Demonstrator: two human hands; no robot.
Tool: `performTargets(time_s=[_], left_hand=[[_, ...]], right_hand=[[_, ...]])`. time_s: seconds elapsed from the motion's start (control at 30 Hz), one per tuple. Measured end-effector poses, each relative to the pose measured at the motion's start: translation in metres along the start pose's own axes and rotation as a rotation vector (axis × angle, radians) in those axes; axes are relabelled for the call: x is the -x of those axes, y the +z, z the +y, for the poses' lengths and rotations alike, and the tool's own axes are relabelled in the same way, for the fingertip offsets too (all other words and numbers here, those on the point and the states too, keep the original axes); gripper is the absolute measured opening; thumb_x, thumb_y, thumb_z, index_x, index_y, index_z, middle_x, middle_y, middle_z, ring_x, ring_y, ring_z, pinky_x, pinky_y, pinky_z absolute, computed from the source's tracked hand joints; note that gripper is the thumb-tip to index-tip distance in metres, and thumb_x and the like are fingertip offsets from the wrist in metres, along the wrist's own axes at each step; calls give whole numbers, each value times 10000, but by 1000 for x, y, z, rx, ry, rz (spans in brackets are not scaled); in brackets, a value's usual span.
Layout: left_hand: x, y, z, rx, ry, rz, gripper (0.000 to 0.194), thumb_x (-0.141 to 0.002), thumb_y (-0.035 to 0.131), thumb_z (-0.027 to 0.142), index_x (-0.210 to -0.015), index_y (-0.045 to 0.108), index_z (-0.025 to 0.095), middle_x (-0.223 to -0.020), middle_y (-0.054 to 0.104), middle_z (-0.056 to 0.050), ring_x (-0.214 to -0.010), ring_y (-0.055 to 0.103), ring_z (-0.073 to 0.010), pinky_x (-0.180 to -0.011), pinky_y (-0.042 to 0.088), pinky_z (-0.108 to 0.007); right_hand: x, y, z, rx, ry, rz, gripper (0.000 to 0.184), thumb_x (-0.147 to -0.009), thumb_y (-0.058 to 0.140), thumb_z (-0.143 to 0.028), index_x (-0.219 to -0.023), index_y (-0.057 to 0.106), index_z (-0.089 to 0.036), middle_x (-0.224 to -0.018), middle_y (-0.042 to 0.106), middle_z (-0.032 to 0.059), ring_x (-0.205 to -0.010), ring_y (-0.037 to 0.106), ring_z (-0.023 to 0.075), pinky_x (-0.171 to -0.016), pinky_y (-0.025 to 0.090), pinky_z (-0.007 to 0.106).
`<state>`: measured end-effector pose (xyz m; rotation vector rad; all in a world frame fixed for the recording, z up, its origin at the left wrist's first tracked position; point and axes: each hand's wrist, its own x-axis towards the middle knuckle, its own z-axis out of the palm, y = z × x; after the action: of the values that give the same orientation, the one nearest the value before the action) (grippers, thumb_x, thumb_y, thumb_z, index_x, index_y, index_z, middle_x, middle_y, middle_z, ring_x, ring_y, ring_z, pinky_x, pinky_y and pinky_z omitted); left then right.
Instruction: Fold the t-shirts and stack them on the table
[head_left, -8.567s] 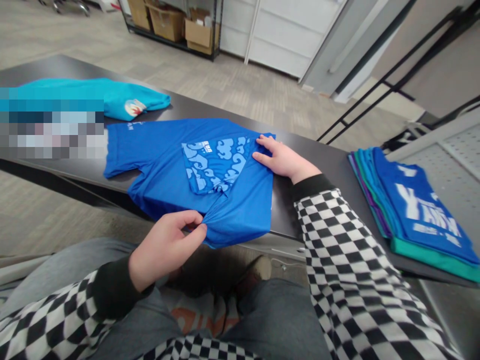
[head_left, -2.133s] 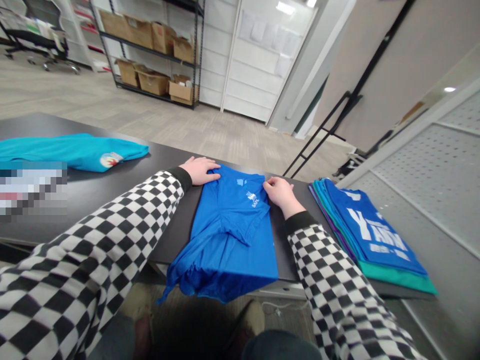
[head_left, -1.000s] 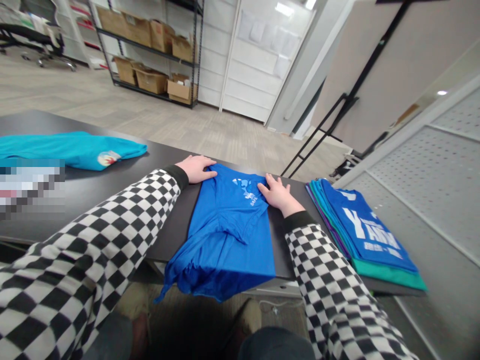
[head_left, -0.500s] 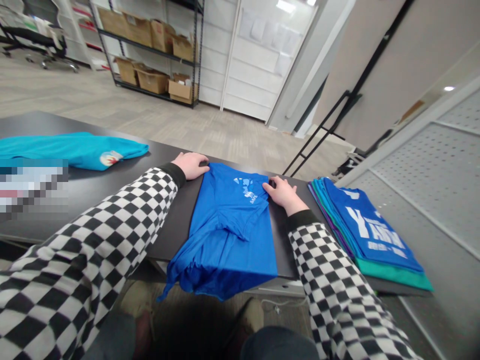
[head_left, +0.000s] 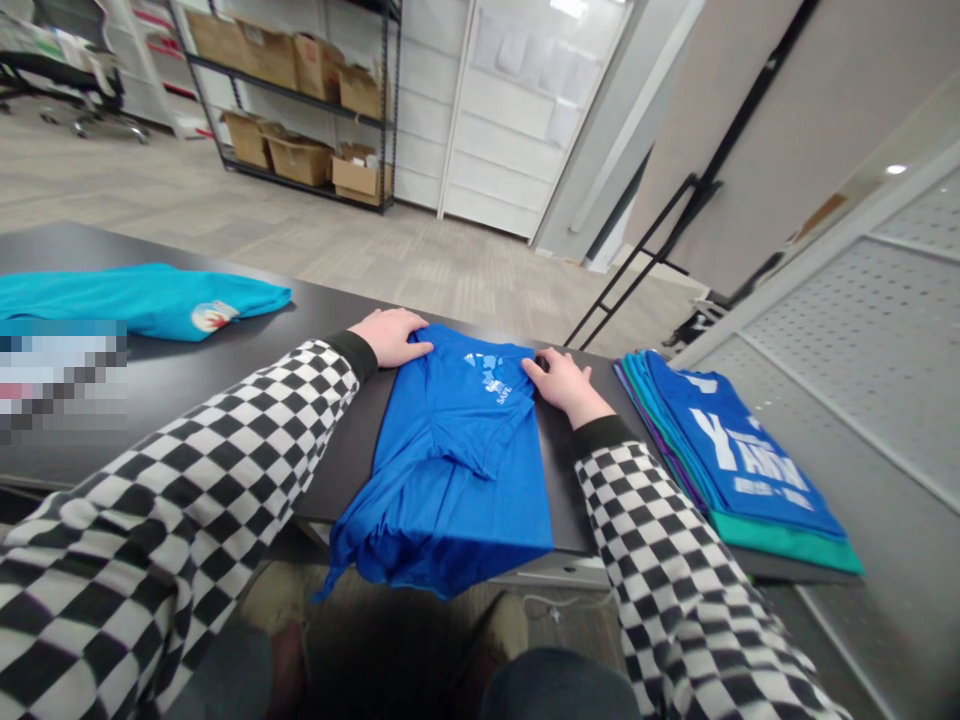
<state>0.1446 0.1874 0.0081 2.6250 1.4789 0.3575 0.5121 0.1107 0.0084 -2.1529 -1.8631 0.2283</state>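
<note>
A blue T-shirt (head_left: 457,470) lies folded lengthwise on a black table (head_left: 225,430), its lower end hanging over the table's near edge and sagging in loose folds. Small white print near its top looks like "SAFE", though it is blurred.

The left hand (head_left: 390,337) rests on the shirt's far left corner, fingers flat and together, holding nothing. The right hand (head_left: 562,385) sits on the far right edge, fingers slightly spread and curved, pressing down without a pinch. Both sleeves are black-and-white checkered.

A strip of black tabletop separates the blue T-shirt from a single stack of folded shirts (head_left: 731,455) to its right; the top one is blue with large white lettering, of which only a "Y" is sure. The exact number in the stack cannot be told. One teal folded shirt (head_left: 142,300) lies to the left, with a round printed badge, and a pixelated patch covers the area just nearer.
</note>
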Motion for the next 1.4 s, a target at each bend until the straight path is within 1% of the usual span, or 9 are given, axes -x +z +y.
performTargets(time_s=[0.2,0.43,0.53,0.67,0.77,0.87,1.1,1.27,1.4], left_hand=[[1,0,2,14,-45,2,767,-1032,516,758,-1558,683,226,-1639,670,-142,-1530,601,-365,-1289,434,-520],[-18,3,-6,83,196,80,400,-956,559,351,-1221,831,226,-1390,797,-95,-1369,706,-289,-1271,483,-413],[-24,5,-2,90,247,109,319,-947,572,324,-1078,848,234,-1360,804,-101,-1373,700,-305,-1287,475,-444],[-26,9,6,130,315,133,328,-988,558,338,-1104,846,235,-1302,816,-102,-1310,719,-291,-1266,495,-444],[-25,10,6,129,295,133,354,-994,554,360,-1132,850,222,-1218,827,-104,-1223,740,-289,-1215,532,-434],[-25,11,3,135,242,146,363,-984,560,364,-1120,860,214,-1184,835,-104,-1169,757,-292,-1159,565,-423],[-24,10,-1,103,181,138,411,-992,550,409,-1148,876,212,-1195,833,-109,-1151,763,-293,-1087,593,-400],[-23,10,-3,94,164,128,436,-1005,540,438,-1166,881,219,-1222,822,-111,-1169,760,-288,-1096,588,-387],[-23,9,-3,93,163,118,439,-1001,539,439,-1168,880,219,-1221,816,-111,-1173,759,-287,-1105,588,-386]], right_hand=[[3,-6,-5,9,59,39,427,-1051,695,-625,-1215,715,-231,-1396,775,168,-1484,601,420,-1338,151,814],[3,-7,-7,-12,84,42,362,-1023,731,-592,-978,656,-241,-1147,803,104,-1308,685,361,-1329,148,798],[5,-9,-9,-16,66,74,343,-1027,732,-579,-999,673,-242,-1202,806,117,-1368,660,380,-1333,134,810],[13,-19,-14,-52,-52,142,302,-1088,650,-527,-1048,728,-238,-1469,752,181,-1552,557,406,-1357,170,777],[23,-30,-19,-74,-249,21,323,-1090,670,-508,-963,766,-228,-1776,520,161,-1743,309,398,-1394,195,695],[31,-36,-23,-11,-303,-204,344,-1025,782,-533,-880,785,-221,-1877,359,100,-1791,114,429,-1403,128,719],[34,-44,-19,-45,-397,-364,232,-1022,767,-432,-876,772,-252,-1731,592,93,-1792,184,300,-1445,172,515],[37,-50,-14,-107,-373,-429,285,-999,795,-536,-972,800,-253,-1848,421,86,-1792,182,306,-1435,181,515],[38,-51,-11,-143,-358,-482,319,-964,829,-565,-1013,823,-250,-1841,434,99,-1795,163,321,-1442,148,519]])
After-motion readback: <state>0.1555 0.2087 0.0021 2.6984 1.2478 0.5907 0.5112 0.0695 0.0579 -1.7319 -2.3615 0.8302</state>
